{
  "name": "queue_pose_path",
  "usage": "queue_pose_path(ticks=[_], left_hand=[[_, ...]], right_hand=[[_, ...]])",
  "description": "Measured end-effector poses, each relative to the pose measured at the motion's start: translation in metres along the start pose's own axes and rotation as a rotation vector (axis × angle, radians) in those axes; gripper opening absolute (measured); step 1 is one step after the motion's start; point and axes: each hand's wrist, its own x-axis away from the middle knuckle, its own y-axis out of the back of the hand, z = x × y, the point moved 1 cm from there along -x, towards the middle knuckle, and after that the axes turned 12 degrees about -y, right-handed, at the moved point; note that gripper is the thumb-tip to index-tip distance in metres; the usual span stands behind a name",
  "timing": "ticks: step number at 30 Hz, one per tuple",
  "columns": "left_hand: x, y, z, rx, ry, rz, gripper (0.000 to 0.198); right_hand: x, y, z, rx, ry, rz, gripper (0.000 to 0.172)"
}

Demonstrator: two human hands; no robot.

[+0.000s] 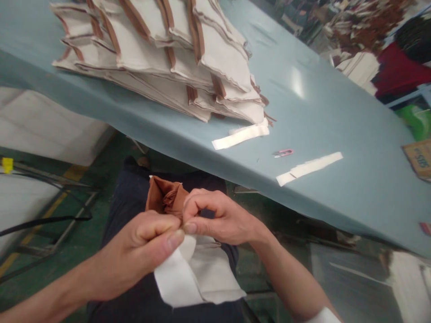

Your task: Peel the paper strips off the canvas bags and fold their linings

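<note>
Pinching cloth (198, 278) with left hand (141, 251) and right hand (218, 220), both clenched on it; at 12 o'clock on desk (336, 112), stack (161, 54) seemingly finished, this one not.

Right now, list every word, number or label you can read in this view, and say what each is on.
Brown cardboard box at far right: dark print, maybe "505", tilted, cropped, too blurred to be sure.
Yellow tag at left: no readable text.
White and brown fabric piece pinched by left hand and right hand: no print.
</note>
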Motion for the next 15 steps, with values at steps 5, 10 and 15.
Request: queue_pose_path(ticks=[5, 10, 15], left_hand=[[-0.001, 0.007, 0.013, 0.058, 0.025, -0.12, 0.052], [-0.009, 0.011, 0.004, 0.052, 0.12, -0.062, 0.052], [-0.011, 0.009, 0.004, 0.027, 0.069, -0.049, 0.05]], right_hand=[[0.001, 0.002, 0.002, -0.03, -0.073, -0.046, 0.044], [0.002, 0.002, -0.003, -0.068, -0.113, -0.048, 0.046], [-0.001, 0.001, -0.012, -0.111, -0.166, -0.015, 0.048]])
